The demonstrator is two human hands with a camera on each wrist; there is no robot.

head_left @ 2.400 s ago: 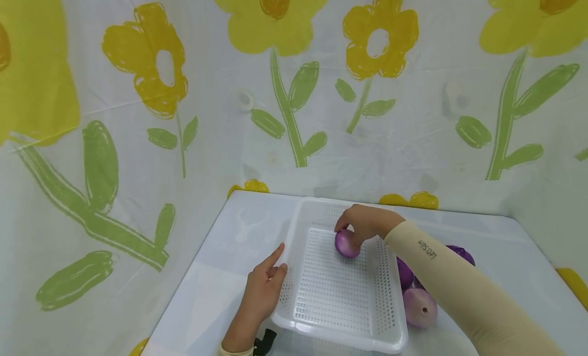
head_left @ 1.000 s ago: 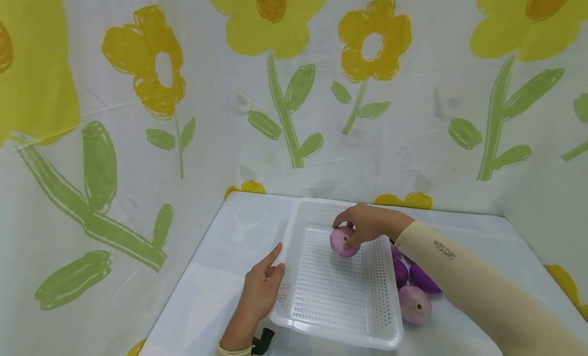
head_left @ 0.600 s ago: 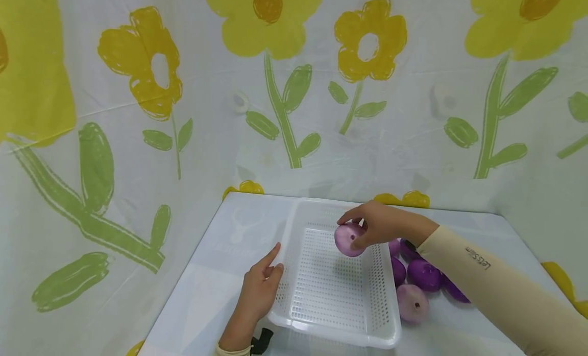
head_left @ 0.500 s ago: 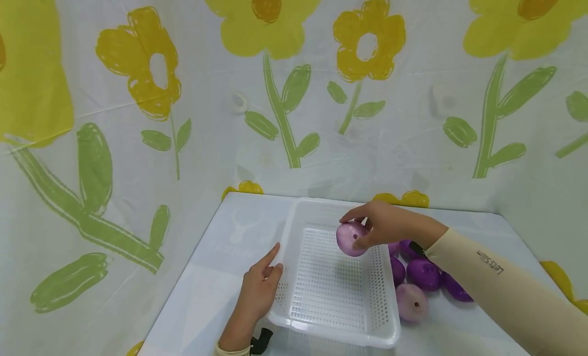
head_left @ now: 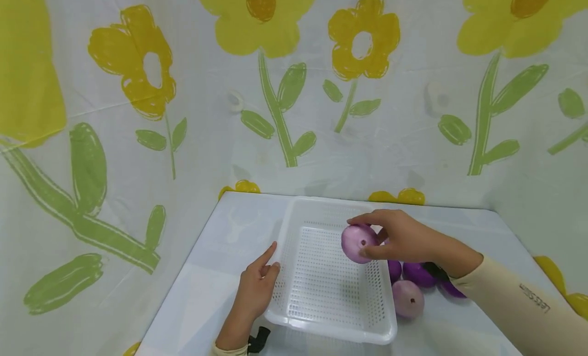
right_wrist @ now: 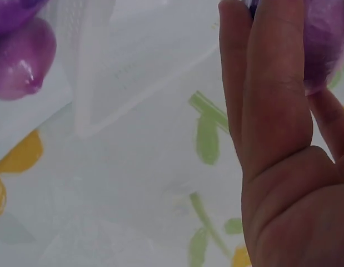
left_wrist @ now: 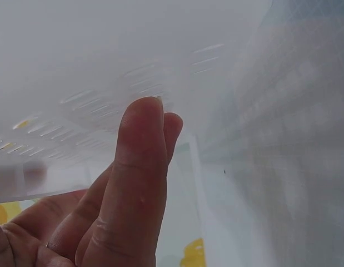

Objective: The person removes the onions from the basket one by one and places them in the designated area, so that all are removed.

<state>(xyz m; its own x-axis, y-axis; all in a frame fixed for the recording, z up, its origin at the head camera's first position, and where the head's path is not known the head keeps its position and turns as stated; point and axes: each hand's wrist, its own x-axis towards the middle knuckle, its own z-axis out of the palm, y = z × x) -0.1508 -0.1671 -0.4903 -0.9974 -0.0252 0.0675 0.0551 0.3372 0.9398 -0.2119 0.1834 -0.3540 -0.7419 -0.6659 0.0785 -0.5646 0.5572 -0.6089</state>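
Note:
My right hand [head_left: 404, 238] pinches a purple onion [head_left: 356, 242] between thumb and fingers, above the right part of a white perforated basket [head_left: 331, 330]. A dark round spot on the onion faces the head camera. In the right wrist view, part of the onion [right_wrist: 324, 44] shows behind the fingers. My left hand [head_left: 254, 287] rests beside the basket's left rim, index finger extended and thumb close to the rim. The left wrist view shows the thumb [left_wrist: 141, 167] up against the basket's slotted side [left_wrist: 88, 105]; whether it presses there I cannot tell.
Several more purple onions lie on the white table [head_left: 206, 259] just right of the basket, a paler onion [head_left: 408, 299] nearest. My right forearm and hand partly cover them. A flower-printed cloth [head_left: 193, 157] surrounds the table at back and sides.
The onion turned in my right hand, bringing its dark spot into view. The hand then moved right and slightly nearer with it. My left hand has stayed by the rim.

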